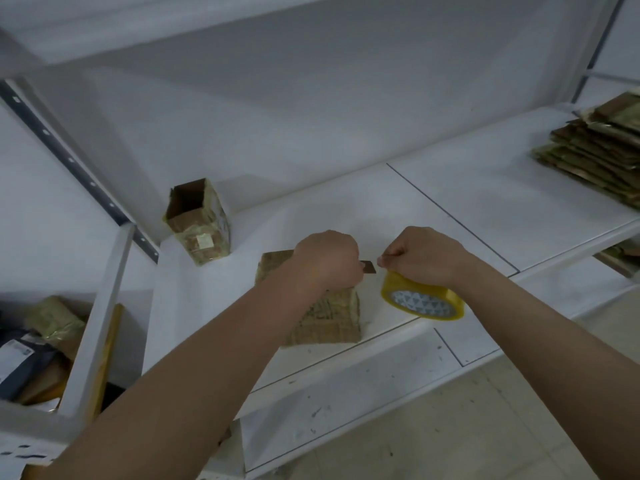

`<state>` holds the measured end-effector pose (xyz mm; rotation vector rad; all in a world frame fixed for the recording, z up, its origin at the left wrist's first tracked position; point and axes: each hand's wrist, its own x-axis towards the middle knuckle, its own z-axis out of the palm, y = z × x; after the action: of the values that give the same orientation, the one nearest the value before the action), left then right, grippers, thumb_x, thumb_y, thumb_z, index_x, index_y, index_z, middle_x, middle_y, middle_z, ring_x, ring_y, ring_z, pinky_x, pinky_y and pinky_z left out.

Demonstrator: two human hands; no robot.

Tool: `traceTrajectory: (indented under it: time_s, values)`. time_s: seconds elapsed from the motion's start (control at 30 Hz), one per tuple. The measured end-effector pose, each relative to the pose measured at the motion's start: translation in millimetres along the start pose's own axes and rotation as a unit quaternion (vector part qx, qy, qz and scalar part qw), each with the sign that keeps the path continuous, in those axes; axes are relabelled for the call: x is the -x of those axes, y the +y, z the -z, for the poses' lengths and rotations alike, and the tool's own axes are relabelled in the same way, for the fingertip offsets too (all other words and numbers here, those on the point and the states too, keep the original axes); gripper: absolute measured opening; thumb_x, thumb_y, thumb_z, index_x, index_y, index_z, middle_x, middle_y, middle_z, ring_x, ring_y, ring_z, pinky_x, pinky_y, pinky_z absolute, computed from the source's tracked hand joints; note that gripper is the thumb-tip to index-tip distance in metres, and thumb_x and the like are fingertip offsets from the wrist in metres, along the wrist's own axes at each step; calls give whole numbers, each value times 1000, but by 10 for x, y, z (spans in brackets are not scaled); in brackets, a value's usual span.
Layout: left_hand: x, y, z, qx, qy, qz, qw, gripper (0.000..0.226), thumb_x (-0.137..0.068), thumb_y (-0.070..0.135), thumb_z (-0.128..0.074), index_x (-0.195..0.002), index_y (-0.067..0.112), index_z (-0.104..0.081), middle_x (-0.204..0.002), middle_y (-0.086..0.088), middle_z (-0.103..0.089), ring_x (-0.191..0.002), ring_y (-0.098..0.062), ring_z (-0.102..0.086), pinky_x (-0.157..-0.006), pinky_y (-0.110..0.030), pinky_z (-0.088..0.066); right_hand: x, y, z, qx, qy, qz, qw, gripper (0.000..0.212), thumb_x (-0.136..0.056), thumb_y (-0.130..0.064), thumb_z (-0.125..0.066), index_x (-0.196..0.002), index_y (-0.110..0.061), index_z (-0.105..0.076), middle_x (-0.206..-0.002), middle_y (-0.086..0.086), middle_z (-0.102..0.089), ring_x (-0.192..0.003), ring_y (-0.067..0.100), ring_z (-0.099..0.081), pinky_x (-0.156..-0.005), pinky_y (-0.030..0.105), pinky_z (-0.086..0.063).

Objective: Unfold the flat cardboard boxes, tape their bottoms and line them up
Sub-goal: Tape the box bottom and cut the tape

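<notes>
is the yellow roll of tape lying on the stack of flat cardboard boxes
No, the yellow roll of tape is under the right hand near the shelf's front edge, far from the stack of flat cardboard boxes.

White metal shelving unit (450, 209), paint scuffed along its front edge. Perforated grey upright (69, 161) at left. Adjoining left bay holds a dark parcel with white label (17, 358) and wrapped packages (55, 320). Pale tiled floor (485, 427) below.

White metal shelving (450, 209), pale wall (277, 116), scuffed floor (502, 427)
</notes>
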<state>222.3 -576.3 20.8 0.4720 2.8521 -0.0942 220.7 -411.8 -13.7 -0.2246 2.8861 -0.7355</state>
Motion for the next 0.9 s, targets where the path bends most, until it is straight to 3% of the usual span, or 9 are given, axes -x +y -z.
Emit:
traceTrajectory:
  time_s: [0.1, 0.27, 0.4, 0.53, 0.63, 0.7, 0.8, 0.9]
  values:
    - [43, 133, -58, -95, 26, 14, 995, 20, -98, 22, -46, -94, 15, -64, -73, 2, -48, -60, -13, -45, -50, -24, -30, 29, -17, -27, 7, -1, -16, 1000, 27, -94, -41, -56, -105, -26, -76, -110, -1, -70, -92, 18, -61, -75, 29, -46]
    - [125, 214, -60, -172, 32, 30, 984, 19, -95, 13, -45, -80, 18, -55, -71, 4, -46, -58, -13, -43, -48, -25, -28, 43, -56, -100, -25, 7, -22, 999, 27, -94, -38, -57, -106, -24, -76, -110, 1, -71, -92, 18, -63, -73, 28, -44]
    - [163, 139, -95, -174, 57, 18, 983, 18, -100, 18, -44, -99, 17, -62, -74, 5, -45, -60, -13, -42, -48, -26, -25, 67, -55, -90, -26, 17, -28, 999, 26, -93, -39, -57, -103, -25, -77, -106, 0, -72, -86, 17, -61, -70, 27, -43]
    - [188, 81, -116, -165, 54, -11, 985, 16, -99, 13, -47, -109, 16, -58, -74, 5, -34, -75, -18, -46, -55, -29, -32, 95, -97, -90, -2, 24, -11, 1000, 27, -94, -40, -55, -98, -25, -77, -97, -1, -70, -81, 16, -58, -64, 26, -40]
    - [202, 13, -138, -113, 67, -29, 991, 17, -100, 15, -44, -109, 15, -58, -83, 3, -48, -84, -19, -54, -63, -32, -42, 104, -114, -81, 3, 24, -16, 1000, 28, -93, -41, -56, -99, -24, -77, -93, -3, -67, -84, 17, -60, -68, 27, -41]
    - [217, -110, -140, -55, 73, -48, 995, 16, -100, 22, -41, -98, 17, -56, -89, 2, -56, -84, -20, -58, -68, -32, -46, 110, -98, -81, -8, 20, -24, 999, 28, -93, -42, -57, -95, -23, -78, -98, -2, -71, -87, 18, -63, -70, 27, -43]
    - [239, -325, -116, 49, 52, -43, 997, 23, -99, 26, -44, -77, 18, -45, -72, 6, -49, -71, -15, -50, -61, -30, -35, 113, -69, -104, -24, 18, -29, 999, 27, -93, -41, -57, -87, -25, -78, -97, -5, -72, -88, 18, -65, -69, 27, -43]
    - [181, -388, -113, 160, 108, -20, 981, 31, -103, 39, -37, -84, 17, -47, -71, 4, -51, -68, -16, -52, -55, -28, -33, 96, -51, -125, -44, 18, -32, 998, 27, -92, -41, -57, -86, -26, -78, -95, -6, -72, -91, 19, -66, -71, 28, -46]
